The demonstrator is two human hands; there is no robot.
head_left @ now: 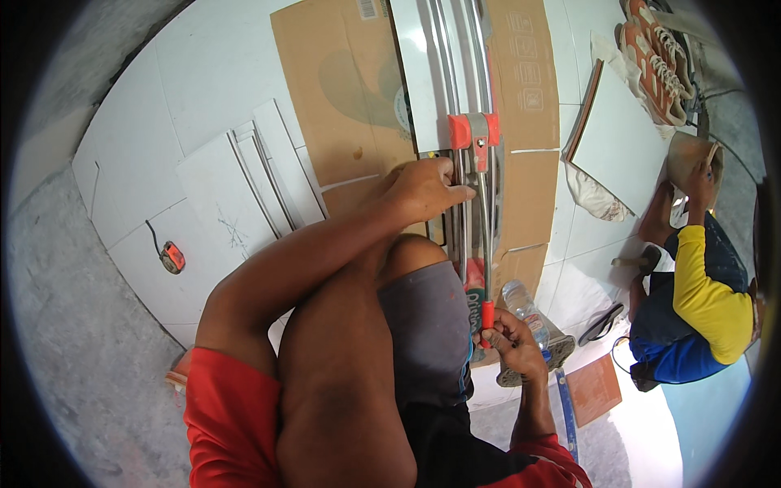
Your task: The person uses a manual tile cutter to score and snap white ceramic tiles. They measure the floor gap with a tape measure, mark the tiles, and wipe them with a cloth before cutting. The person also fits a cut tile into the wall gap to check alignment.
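A manual tile cutter (pixel 478 207) with steel rails and a red carriage (pixel 473 130) lies lengthwise on cardboard. A white tile (pixel 421 77) rests under the rails at its far part. My left hand (pixel 423 189) is at the cutter's left side, just below the tile's near edge, its fingers curled and partly hidden; what they hold is unclear. My right hand (pixel 512 340) grips the red handle (pixel 488 315) at the near end of the cutter's long bar. My bare knee is close beneath the left arm.
Tile pieces (pixel 220 195) and a tape measure (pixel 172 256) lie left. Right are another tile (pixel 614 146), orange shoes (pixel 655 65), a plastic bottle (pixel 527 307), a sandal (pixel 600 324) and a terracotta tile (pixel 592 389). A seated co-worker (pixel 704 301) in yellow sleeves holds a tan object (pixel 687 154).
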